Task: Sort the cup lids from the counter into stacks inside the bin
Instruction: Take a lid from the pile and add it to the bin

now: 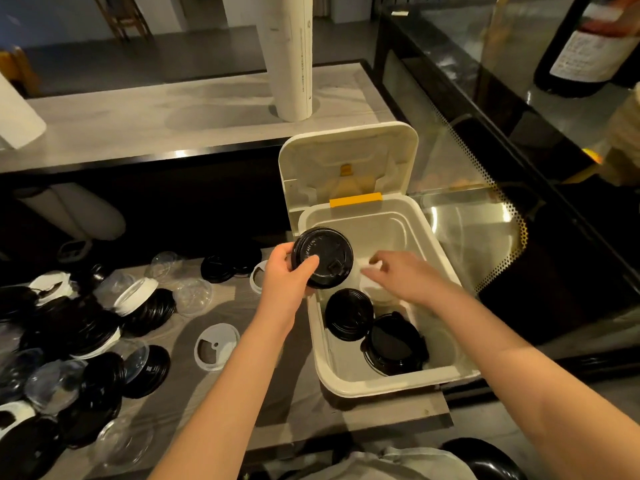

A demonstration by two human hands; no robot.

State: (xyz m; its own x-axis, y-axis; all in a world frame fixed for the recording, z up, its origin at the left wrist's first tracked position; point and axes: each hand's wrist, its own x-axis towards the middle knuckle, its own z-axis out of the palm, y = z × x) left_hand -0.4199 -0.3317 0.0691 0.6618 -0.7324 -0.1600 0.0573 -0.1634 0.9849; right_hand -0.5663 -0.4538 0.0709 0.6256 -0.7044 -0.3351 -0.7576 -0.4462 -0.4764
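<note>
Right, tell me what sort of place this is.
Likely a café or drinks bar, seen from the staff side: heaps of takeaway cup lids on the counter, a glass display case alongside, and a labelled bottle standing on top of it.

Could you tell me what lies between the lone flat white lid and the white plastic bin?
Head view: only the left forearm crosses bare grey counter between that flat white lid and the white plastic bin.

Down front, a grey wood-grain counter (294,420) sits below a raised pale grey ledge (156,112), and a tall white wrapped cylinder (291,57) stands on that ledge. Off right, a black-framed glass display case (485,216) catches warm glints. Far back, a wooden chair (126,15) on dark grey floor (156,50). Dim light.
</note>
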